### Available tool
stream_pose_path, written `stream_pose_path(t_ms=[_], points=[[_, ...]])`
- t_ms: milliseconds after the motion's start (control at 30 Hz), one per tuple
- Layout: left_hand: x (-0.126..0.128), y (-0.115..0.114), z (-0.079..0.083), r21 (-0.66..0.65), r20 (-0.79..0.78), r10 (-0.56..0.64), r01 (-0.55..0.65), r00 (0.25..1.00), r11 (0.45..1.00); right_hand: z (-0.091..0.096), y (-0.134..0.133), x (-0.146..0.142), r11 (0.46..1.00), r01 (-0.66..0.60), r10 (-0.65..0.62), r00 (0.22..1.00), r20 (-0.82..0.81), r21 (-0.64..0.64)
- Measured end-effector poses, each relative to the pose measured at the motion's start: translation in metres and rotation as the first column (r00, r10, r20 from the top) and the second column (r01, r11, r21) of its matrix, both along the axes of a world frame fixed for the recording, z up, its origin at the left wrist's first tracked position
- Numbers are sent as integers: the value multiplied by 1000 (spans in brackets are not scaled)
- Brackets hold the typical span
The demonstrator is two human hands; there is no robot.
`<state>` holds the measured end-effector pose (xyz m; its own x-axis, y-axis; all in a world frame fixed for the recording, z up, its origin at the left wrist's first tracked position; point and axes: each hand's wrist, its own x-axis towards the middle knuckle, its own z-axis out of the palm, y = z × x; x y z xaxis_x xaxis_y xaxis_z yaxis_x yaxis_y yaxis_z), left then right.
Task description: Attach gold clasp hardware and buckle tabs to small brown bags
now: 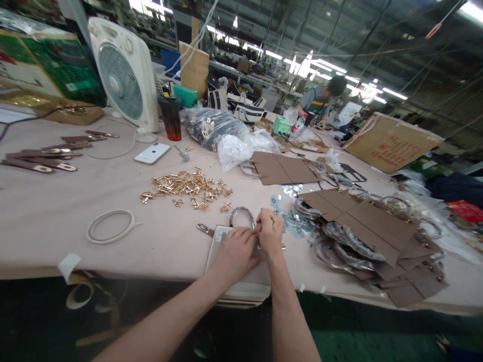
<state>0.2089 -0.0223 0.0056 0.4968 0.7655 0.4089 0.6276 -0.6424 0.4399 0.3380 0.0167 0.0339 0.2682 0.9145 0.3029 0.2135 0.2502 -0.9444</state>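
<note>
Hands meet at the near edge of the cloth-covered counter (45,221). The left hand (236,249) rests flat, fingers spread, on a pale rectangular bag panel (241,286). The right hand (269,231), just beside it at three o'clock, has its grip pinched together on a plastic-wrapped curved bag handle (241,213) arching at twelve o'clock. A heap of gold metal clasps (190,186) lies at eleven o'clock; stacked brown card pieces with wrapped handles (370,226) sit at three o'clock.
</note>
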Motion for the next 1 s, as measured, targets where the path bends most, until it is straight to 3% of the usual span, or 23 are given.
stream_pose_path(t_ms=[200, 400, 533, 633, 833, 1000], points=[[2, 4, 6, -59, -57, 15, -19, 998, 998, 0, -10, -8, 999, 13, -15, 998, 67, 33], [8, 3, 8, -30, -80, 48, -51, 996, 998, -3, -13, 15, 994, 62, -32, 955, -296, 92], [12, 4, 6, -15, -84, 65, -67, 994, 998, 2, -16, 28, 979, 91, -4, 904, -428, 182], [13, 5, 5, -16, -76, 61, -62, 995, 998, 0, -15, 23, 977, 50, 46, 902, -429, 210], [11, 6, 7, -53, -86, 47, -52, 995, 997, -3, -12, 10, 993, 17, 21, 951, -310, 120], [11, 5, 12, -103, -132, 48, -62, 990, 993, 12, -15, 11, 966, 13, 86, 925, -369, 258]])
